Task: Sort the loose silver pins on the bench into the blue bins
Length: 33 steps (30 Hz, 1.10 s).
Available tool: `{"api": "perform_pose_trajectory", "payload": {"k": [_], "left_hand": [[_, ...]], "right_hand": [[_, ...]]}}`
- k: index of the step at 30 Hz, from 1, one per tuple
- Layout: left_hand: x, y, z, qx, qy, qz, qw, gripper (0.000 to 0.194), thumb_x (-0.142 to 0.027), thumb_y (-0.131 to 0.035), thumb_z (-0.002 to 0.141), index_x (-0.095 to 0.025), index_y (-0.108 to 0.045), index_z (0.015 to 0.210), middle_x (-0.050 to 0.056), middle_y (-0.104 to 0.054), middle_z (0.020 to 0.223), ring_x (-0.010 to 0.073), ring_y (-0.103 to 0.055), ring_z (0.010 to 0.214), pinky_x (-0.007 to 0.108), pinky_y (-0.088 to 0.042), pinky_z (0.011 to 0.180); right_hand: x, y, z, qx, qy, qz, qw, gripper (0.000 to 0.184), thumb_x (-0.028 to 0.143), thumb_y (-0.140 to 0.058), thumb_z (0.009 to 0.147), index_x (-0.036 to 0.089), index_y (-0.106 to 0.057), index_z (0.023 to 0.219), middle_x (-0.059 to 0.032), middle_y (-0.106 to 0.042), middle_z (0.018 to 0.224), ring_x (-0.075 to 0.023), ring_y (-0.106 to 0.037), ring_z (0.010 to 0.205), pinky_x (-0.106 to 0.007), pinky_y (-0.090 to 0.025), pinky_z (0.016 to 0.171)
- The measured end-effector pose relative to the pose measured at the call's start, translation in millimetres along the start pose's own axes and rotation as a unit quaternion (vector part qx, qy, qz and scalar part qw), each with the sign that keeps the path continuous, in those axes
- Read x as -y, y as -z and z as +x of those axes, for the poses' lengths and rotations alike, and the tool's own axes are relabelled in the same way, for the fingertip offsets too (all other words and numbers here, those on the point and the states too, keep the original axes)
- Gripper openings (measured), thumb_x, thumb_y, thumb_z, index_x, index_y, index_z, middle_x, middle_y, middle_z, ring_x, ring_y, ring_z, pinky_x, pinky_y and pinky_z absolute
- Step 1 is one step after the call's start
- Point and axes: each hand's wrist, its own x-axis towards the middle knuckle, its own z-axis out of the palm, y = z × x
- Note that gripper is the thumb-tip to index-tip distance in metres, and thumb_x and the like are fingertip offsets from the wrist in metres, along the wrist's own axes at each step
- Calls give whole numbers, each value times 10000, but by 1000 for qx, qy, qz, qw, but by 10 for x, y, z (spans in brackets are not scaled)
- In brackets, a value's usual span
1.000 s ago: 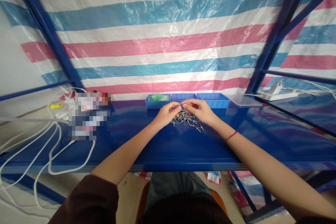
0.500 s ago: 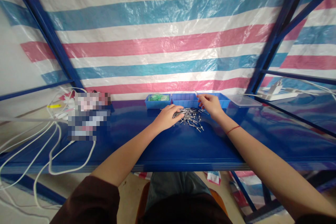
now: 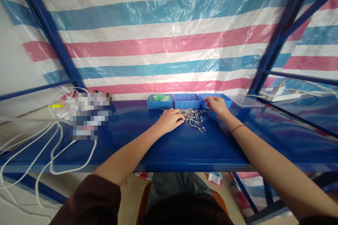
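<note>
A loose pile of silvery blind rivets (image 3: 194,116) lies on the blue table. At the pile's left side rests my left hand (image 3: 171,120), its fingers curled and its thumb close to the fingertips among the rivets; what it grips is hidden. My right hand (image 3: 217,106) hangs over the front of the right blue bin (image 3: 227,103), fingers bent together; nothing can be made out between them. The middle blue bin (image 3: 187,104) stands just behind the pile. Beside it, the left blue bin (image 3: 159,105) holds green and clear plastic material (image 3: 160,97).
A clear plastic lid (image 3: 248,101) lies right of the bins. Farther right is a white power strip (image 3: 282,95). White cables (image 3: 59,147) and a blurred-out heap (image 3: 91,116) occupy the left. Blue metal posts and a striped plastic sheet (image 3: 169,42) enclose the table.
My right hand has moved slightly right, over the right bin, and the thin light-coloured piece at its fingertips no longer shows. My left hand's fingers have drawn closer together at the pile.
</note>
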Motion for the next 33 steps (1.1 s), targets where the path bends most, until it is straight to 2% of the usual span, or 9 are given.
{"api": "perform_pose_trajectory", "payload": {"k": [5, 11, 16, 23, 25, 28, 30, 33], "left_hand": [[-39, -1, -11, 0, -18, 17, 1000, 250, -334, -499, 853, -298, -620, 1069, 29, -601, 1006, 188, -520, 924, 309, -333, 795], [-30, -31, 7, -2, -31, 31, 999, 192, -330, -483, 868, -253, -653, 917, 20, -613, 946, 178, -527, 915, 304, -310, 780], [-57, -23, 6, -3, -35, 58, 998, 180, -311, -465, 878, -234, -628, 880, 7, -634, 916, 173, -541, 907, 301, -314, 765], [-97, 6, 12, -40, 13, 32, 999, 147, -301, -513, 843, -195, -609, 813, 4, -669, 830, 161, -585, 808, 294, -352, 747], [-83, 17, 17, -61, 39, 16, 997, 143, -283, -505, 839, -191, -611, 811, 3, -670, 804, 158, -592, 775, 282, -371, 720], [-42, 18, 23, -91, 65, -24, 993, 128, -257, -507, 822, -183, -608, 795, 6, -664, 783, 145, -595, 737, 254, -399, 679], [-15, 10, 26, -110, 67, -59, 990, 112, -243, -512, 810, -182, -604, 789, 5, -659, 780, 135, -596, 727, 237, -415, 663], [2, 2, 32, -139, 65, -110, 982, 100, -235, -519, 798, -182, -603, 788, 5, -655, 771, 129, -600, 720, 226, -437, 665]], "right_hand": [[91, -133, -143, 84, 100, -97, 987, 325, 433, -474, 758, 155, -614, 667, -29, -538, 550, -114, -444, 459, -248, -340, 435], [198, -215, -292, 146, 160, -170, 961, 353, 423, -421, 806, 154, -604, 669, -17, -537, 542, -123, -457, 503, -257, -344, 509], [230, -257, -363, 166, 195, -192, 947, 369, 422, -406, 819, 160, -551, 603, -6, -529, 541, -120, -456, 533, -253, -335, 539], [274, -268, -407, 176, 216, -213, 936, 370, 392, -407, 818, 163, -520, 550, 8, -499, 504, -115, -444, 520, -255, -331, 538], [270, -264, -411, 192, 219, -210, 933, 314, 354, -433, 799, 157, -559, 589, 2, -540, 548, -120, -472, 546, -256, -353, 552], [245, -272, -420, 245, 224, -183, 925, 206, 283, -483, 758, 152, -642, 760, -18, -633, 707, -130, -536, 623, -255, -405, 596], [225, -288, -431, 266, 232, -180, 918, 218, 256, -511, 737, 153, -662, 857, -29, -655, 774, -130, -549, 636, -257, -424, 606], [208, -312, -446, 272, 252, -189, 909, 226, 264, -551, 727, 153, -679, 877, -43, -665, 796, -128, -542, 621, -260, -430, 595]]}}
